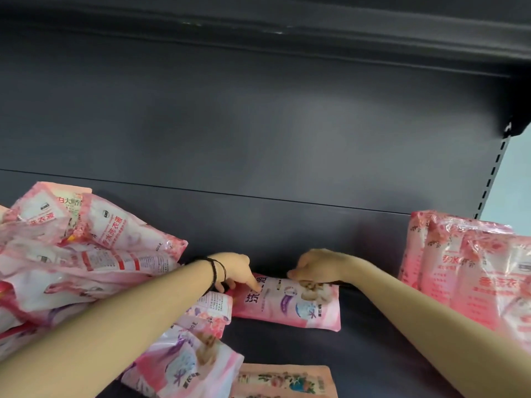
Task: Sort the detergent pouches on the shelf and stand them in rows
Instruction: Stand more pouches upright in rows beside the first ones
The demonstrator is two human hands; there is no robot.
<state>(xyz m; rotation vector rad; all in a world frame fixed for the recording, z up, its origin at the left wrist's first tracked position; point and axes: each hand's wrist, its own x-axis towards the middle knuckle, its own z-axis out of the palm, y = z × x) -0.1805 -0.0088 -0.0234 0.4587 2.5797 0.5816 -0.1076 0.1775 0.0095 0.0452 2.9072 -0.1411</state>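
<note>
From the head view, the flat pouch (287, 307) lies on the shelf (373, 357) between both hands, near the back panel (258, 124). The right hand (313, 267) curls its fingers (296, 273) over the far edge and seems to hold it. The left hand (232, 271) lays a forefinger on the near-left corner, and I cannot tell whether it pinches.

The pouch looks like glossy film over liquid (so soft, saggy, probably slippery and fairly heavy). The sealed top edge is the best place to take hold, with the base supported as it is stood up.

The heap (86, 254) at left leans towards the gap. A loose pouch (184, 366) lies under the left forearm, and the standing row (465, 271) stands well to the right.
</note>
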